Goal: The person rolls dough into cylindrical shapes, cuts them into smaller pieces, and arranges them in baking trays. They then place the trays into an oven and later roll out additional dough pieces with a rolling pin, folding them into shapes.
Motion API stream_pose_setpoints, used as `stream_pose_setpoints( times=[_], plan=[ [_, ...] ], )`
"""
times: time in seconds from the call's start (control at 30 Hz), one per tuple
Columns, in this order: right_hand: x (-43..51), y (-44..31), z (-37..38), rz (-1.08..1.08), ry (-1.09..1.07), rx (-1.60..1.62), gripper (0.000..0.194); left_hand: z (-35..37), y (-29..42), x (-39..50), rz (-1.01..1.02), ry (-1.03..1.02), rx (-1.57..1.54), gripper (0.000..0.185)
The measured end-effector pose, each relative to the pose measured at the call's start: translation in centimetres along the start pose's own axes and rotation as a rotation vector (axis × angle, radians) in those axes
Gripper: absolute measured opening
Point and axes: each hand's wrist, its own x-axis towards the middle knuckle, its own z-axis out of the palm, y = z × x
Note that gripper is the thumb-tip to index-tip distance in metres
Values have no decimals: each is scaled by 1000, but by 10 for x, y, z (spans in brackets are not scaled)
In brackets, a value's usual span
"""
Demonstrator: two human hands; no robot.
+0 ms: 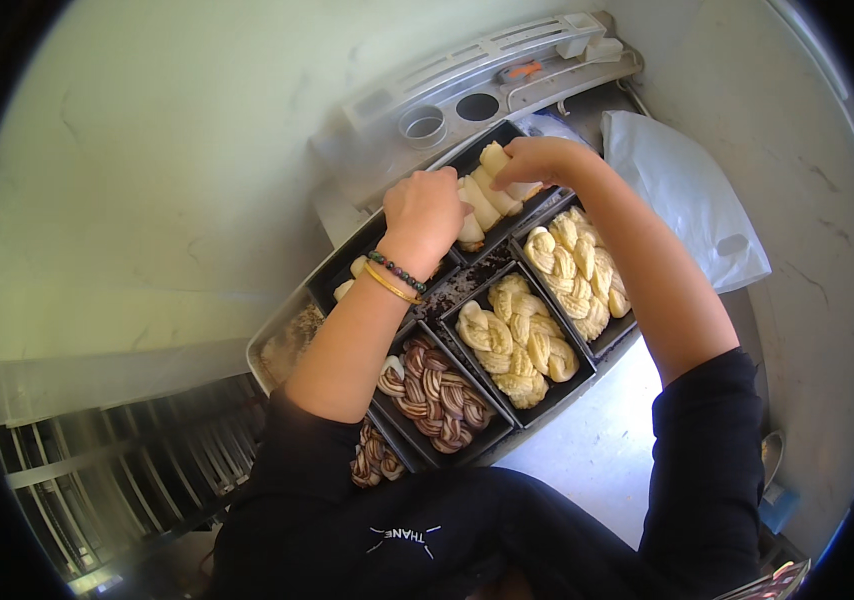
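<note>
My left hand [427,214] and my right hand [539,163] are at a dark loaf pan [464,251] at the back of a large baking tray [258,349]. Pale rolled pieces of dough [481,202] lie side by side in it. My right thumb and fingers are around the dough at the far right end; my left fingertips touch the left end, partly hidden by the hand. Nearer stand pans with yellowish braided dough [521,337], more yellowish braid [577,274] and brown-striped braided dough [438,394]. Another pan of pale dough is partly behind my left forearm.
A metal shelf [367,161] with a round metal ring [422,126] and an orange-and-grey object [521,70] runs behind the tray. A whitish plastic bag [682,195] lies at the right. A slatted metal rack [134,465] stands at lower left.
</note>
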Motion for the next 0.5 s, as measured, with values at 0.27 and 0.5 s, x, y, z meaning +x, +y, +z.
stream_pose_setpoints(
  times=[0.27,0.5],
  plan=[
    [-6,-6,17,-60,310,-250,65,34,-23,3,110,451,22,25],
    [-33,-15,39,-129,504,-481,17,28,-25,-13,149,215,91,28]
  ],
)
